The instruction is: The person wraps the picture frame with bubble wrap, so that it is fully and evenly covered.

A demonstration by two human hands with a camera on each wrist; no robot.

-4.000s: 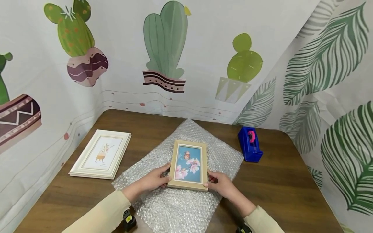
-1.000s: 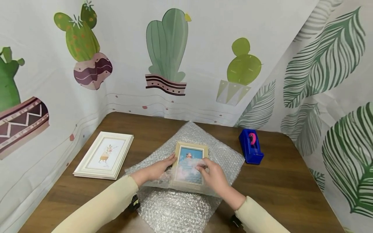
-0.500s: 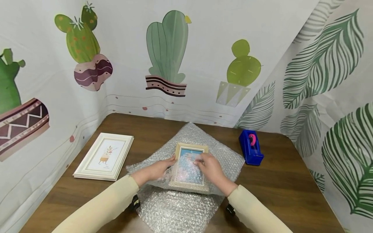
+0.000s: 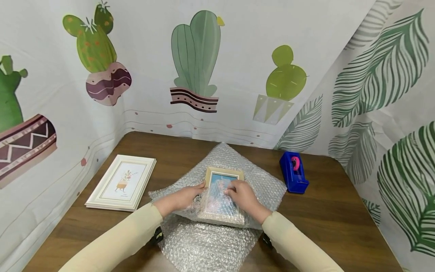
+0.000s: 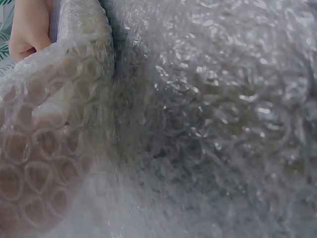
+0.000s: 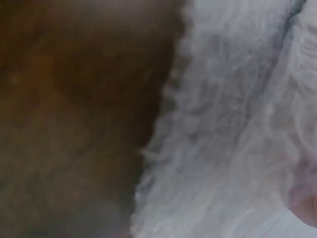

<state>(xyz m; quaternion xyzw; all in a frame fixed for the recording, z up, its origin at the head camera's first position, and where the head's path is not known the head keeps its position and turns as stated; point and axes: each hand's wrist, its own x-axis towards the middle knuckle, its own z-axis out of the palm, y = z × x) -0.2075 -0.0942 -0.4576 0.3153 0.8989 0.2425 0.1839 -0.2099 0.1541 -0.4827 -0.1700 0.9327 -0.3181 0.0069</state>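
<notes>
A picture frame [image 4: 210,170] with a light wooden border and a blue flower picture lies on a sheet of bubble wrap [image 4: 207,245] in the head view. One flap of the wrap is folded up over the frame's lower part, leaving its top edge bare. My left hand [image 4: 183,197] grips the frame's left side, partly under the flap. Above the picture, my right hand [image 4: 244,196] pinches the flap's end between thumb and fingers. In the left wrist view, bubble wrap covers most of the scene, and the right hand [image 5: 30,29] shows at the upper left.
A white picture frame [image 4: 122,182] with a plant drawing lies at the left of the wooden table [image 4: 333,211]. A blue tape dispenser [image 4: 293,175] with a pink core stands on the right. Behind the table hangs a patterned cloth [image 4: 244,49].
My right hand has left the frame's right side and drawn the bubble wrap flap up over the picture, lately moving slightly left. My left hand has stayed at the frame's left side.
</notes>
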